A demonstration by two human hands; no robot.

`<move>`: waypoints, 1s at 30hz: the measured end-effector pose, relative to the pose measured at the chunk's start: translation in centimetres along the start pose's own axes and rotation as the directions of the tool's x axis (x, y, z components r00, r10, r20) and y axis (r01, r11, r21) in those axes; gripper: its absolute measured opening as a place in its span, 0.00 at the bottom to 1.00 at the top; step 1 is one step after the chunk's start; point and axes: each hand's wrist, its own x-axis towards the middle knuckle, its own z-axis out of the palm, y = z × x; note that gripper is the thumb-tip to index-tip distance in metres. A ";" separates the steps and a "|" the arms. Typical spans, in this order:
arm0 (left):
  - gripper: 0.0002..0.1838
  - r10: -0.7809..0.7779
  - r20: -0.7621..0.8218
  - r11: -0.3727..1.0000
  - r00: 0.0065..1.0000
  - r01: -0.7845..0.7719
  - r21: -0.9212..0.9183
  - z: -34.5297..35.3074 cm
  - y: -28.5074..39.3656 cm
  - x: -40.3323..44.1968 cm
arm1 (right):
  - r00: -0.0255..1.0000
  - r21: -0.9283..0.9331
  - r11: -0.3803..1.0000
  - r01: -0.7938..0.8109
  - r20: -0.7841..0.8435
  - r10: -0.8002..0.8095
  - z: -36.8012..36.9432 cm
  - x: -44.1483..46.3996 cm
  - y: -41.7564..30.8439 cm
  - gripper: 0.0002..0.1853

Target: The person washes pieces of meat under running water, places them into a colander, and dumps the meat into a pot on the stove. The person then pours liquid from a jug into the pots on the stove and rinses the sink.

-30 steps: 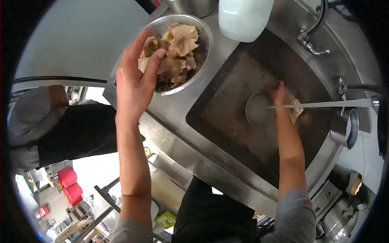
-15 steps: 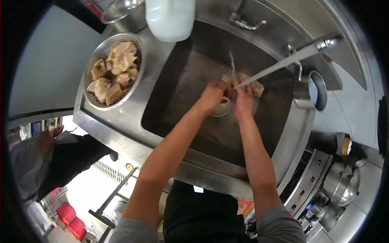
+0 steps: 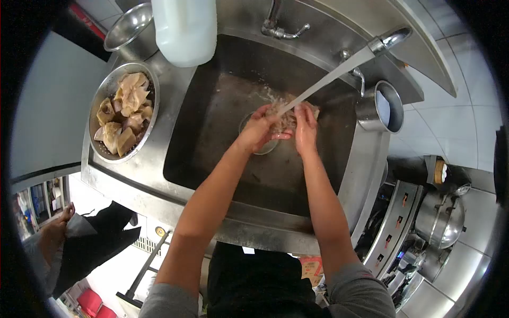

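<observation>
Both of my hands are over the dark sink (image 3: 233,175), around a pale brown piece of food (image 3: 283,121) under the running water. My left hand (image 3: 258,129) grips its left side with curled fingers. On its right side, my right hand (image 3: 306,127) is wrapped against it. Splashing water blurs the piece's outline. A round, clear rim (image 3: 266,148) shows beneath my left hand in the sink. At the left, a perforated metal bowl (image 3: 155,114) holds several pale, meaty pieces (image 3: 133,98).
A white jug (image 3: 185,32) and a metal pot (image 3: 130,32) stand behind the bowl. The running faucet (image 3: 389,40) reaches in from the right, above another metal pot (image 3: 379,108). A co-worker's arm (image 3: 53,233) shows at the lower left.
My left hand has come from beside the bowl to join my right hand in the sink, where both now hold the food piece under the water. The view has shifted right.
</observation>
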 end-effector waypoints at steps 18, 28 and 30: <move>0.22 0.034 -0.052 0.707 0.998 0.013 0.707 -0.8 1.0 -1.1 | 0.919 -0.924 0.368 -0.106 0.050 0.392 -8.7 9.0 16.4 0.32; 0.29 0.402 -0.132 0.904 0.906 -0.370 0.213 -0.6 8.1 -6.9 | 0.640 -0.094 0.923 -0.373 0.694 0.329 0.6 5.9 4.8 0.23; 0.33 0.488 -0.083 0.825 0.869 -0.428 0.369 0.0 11.8 -11.5 | 0.616 0.019 0.830 -0.557 0.680 0.398 2.2 5.2 5.1 0.25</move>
